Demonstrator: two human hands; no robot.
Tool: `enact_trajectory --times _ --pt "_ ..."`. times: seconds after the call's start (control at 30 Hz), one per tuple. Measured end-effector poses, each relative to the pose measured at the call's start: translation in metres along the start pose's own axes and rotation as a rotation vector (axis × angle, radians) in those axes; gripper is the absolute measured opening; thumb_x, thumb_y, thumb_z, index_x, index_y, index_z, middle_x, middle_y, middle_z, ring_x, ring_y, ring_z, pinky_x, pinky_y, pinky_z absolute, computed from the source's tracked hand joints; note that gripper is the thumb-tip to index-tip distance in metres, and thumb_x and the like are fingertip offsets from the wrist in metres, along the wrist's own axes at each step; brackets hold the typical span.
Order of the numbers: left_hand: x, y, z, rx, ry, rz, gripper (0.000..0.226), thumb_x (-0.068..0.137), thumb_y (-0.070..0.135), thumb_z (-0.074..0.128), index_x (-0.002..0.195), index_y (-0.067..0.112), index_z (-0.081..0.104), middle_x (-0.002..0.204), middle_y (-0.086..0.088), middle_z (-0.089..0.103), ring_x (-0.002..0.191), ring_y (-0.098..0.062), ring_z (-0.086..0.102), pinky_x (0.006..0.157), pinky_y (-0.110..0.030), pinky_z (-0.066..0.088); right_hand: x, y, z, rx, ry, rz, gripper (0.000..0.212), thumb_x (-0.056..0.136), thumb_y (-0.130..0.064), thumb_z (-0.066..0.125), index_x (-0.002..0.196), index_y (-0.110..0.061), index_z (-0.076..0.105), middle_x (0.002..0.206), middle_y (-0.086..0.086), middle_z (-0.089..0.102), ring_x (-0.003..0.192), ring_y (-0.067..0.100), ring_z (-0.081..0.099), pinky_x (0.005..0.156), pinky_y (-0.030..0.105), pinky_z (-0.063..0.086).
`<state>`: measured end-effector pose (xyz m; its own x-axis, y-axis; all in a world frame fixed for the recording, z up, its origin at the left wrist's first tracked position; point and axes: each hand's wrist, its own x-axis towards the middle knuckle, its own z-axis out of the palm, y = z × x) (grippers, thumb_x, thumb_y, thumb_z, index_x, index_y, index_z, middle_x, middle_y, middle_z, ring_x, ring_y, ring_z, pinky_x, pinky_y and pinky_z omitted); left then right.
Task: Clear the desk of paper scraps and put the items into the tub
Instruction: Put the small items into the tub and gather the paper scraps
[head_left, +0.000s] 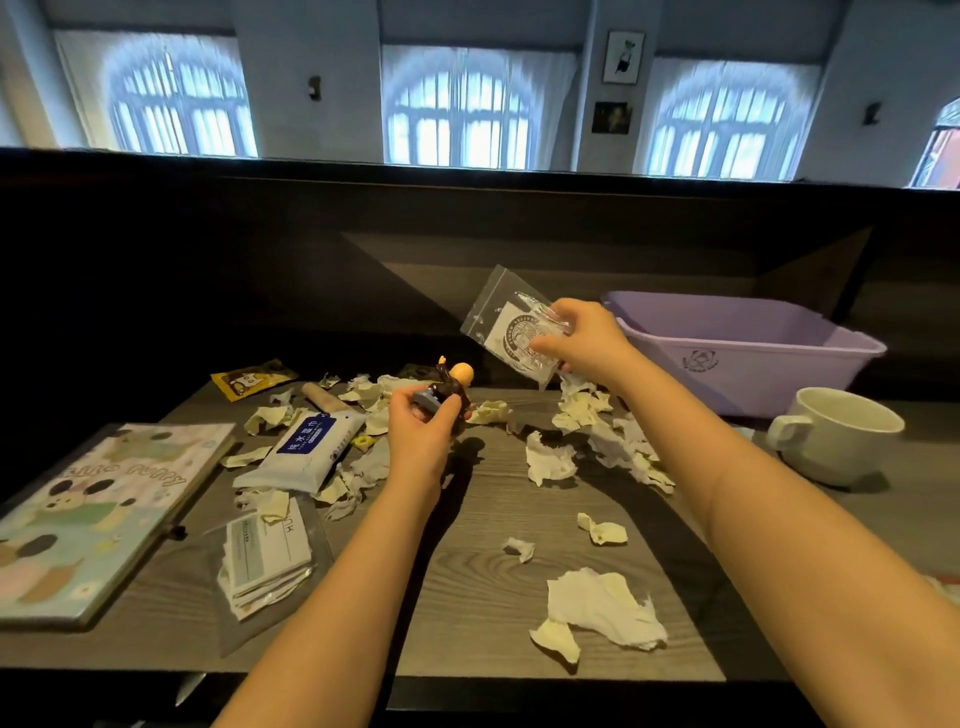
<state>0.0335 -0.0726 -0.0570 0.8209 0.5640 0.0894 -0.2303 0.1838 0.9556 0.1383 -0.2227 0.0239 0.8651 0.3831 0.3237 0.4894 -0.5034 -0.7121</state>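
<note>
At frame centre, my left hand (423, 431) grips a small figurine (451, 387); my right hand (579, 335) pinches a clear plastic bag (506, 322) above the desk (483, 525). Torn paper scraps (602, 610) lie scattered. The purple tub (748, 358) sits right of centre.

We cannot see part of the little toy figure (458, 378), because the fingers (402, 415) of the left hand (423, 436) wrap round it. The right hand (584, 338) covers 1 corner of the clear bag (501, 322), and the round print on the card inside is too small to read. The near wall of the purple tub (753, 364) hides most of its inside. The picture book (98, 514) is cut off at the left edge. A wooden stick (322, 397) goes under the wipes pack (311, 447), so we cannot tell what it is. A small thing (949, 584) is cut off at the right edge.
</note>
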Motion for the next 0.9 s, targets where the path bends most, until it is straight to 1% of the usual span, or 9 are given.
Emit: enact_trajectory --times 0.1,0.2,0.33,0.43,0.53,0.6,0.67,0.77,0.9 --pt "-0.005 0.011 0.011 0.065 -0.013 0.010 0.030 0.088 0.011 0.060 0.116 0.016 0.049 0.109 -0.004 0.057 0.092 -0.014 0.059 0.079 -0.026 0.050 -0.023 0.003 -0.020 0.006 0.063 0.005 0.030 0.083 -0.018 0.070 0.109 -0.016 0.058 0.103 -0.001 0.062 0.087 0.011 0.059 0.063 0.022 0.048" --pt "-0.010 0.030 0.030 0.040 -0.037 0.028 0.029 0.089 0.009 0.060 0.117 0.014 0.052 0.103 -0.003 0.059 0.085 -0.013 0.059 0.071 -0.023 0.050 -0.039 0.012 -0.046 0.030 0.144 0.020 0.025 0.083 -0.015 0.068 0.103 -0.019 0.053 0.107 0.002 0.062 0.091 0.016 0.061 0.072 0.030 0.053" --pt "-0.010 0.051 0.059 0.103 -0.079 0.074 0.032 0.087 0.008 0.062 0.117 0.013 0.051 0.114 -0.010 0.059 0.086 -0.014 0.061 0.063 -0.020 0.047 -0.050 0.026 -0.082 0.086 0.219 0.106 0.021 0.088 -0.005 0.054 0.103 -0.018 0.046 0.089 -0.001 0.053 0.064 0.011 0.052 0.038 0.014 0.042" --pt "-0.009 0.059 0.082 0.142 -0.123 0.085 0.034 0.087 0.008 0.061 0.120 0.010 0.050 0.111 -0.008 0.058 0.081 -0.011 0.060 0.065 -0.020 0.049 -0.052 0.041 -0.108 0.123 0.268 0.181 0.019 0.088 -0.006 0.052 0.103 -0.018 0.047 0.081 -0.003 0.053 0.061 0.014 0.054 0.038 0.017 0.045" --pt "-0.007 0.057 0.105 0.155 -0.137 0.051 0.033 0.088 0.008 0.060 0.119 0.009 0.050 0.106 -0.006 0.057 0.077 -0.010 0.060 0.075 -0.025 0.053 -0.046 0.063 -0.131 0.130 0.327 0.229 0.023 0.086 -0.005 0.053 0.106 -0.016 0.051 0.093 0.005 0.058 0.070 0.024 0.061 0.046 0.025 0.053" --pt "-0.002 0.054 0.122 0.169 -0.156 0.030 0.030 0.088 0.008 0.061 0.115 0.010 0.050 0.105 -0.007 0.057 0.078 -0.011 0.061 0.081 -0.029 0.053 -0.040 0.077 -0.145 0.118 0.394 0.261 0.034 0.085 -0.004 0.055 0.117 -0.013 0.049 0.105 0.013 0.059 0.084 0.030 0.063 0.062 0.034 0.055" --pt "0.004 0.051 0.139 0.188 -0.177 0.024 0.026 0.087 0.007 0.062 0.110 0.011 0.050 0.097 -0.004 0.058 0.076 -0.011 0.061 0.072 -0.025 0.053 -0.031 0.091 -0.158 0.138 0.454 0.287 0.045 0.086 -0.002 0.055 0.128 -0.012 0.043 0.118 0.017 0.057 0.094 0.033 0.063 0.067 0.038 0.054" --pt "0.013 0.046 0.161 0.205 -0.184 0.027 0.025 0.087 0.007 0.062 0.108 0.013 0.049 0.085 0.003 0.053 0.071 -0.007 0.057 0.061 -0.019 0.048 -0.014 0.107 -0.174 0.143 0.511 0.314 0.055 0.088 0.001 0.052 0.138 -0.015 0.037 0.129 0.019 0.053 0.104 0.034 0.060 0.060 0.031 0.052" --pt "0.026 0.037 0.182 0.234 -0.191 0.062 0.025 0.087 0.009 0.063 0.109 0.012 0.050 0.093 0.001 0.053 0.074 -0.008 0.057 0.063 -0.020 0.050 0.012 0.126 -0.178 0.081 0.547 0.343 0.051 0.088 0.002 0.049 0.135 -0.019 0.044 0.124 0.019 0.055 0.089 0.029 0.058 0.047 0.026 0.046"
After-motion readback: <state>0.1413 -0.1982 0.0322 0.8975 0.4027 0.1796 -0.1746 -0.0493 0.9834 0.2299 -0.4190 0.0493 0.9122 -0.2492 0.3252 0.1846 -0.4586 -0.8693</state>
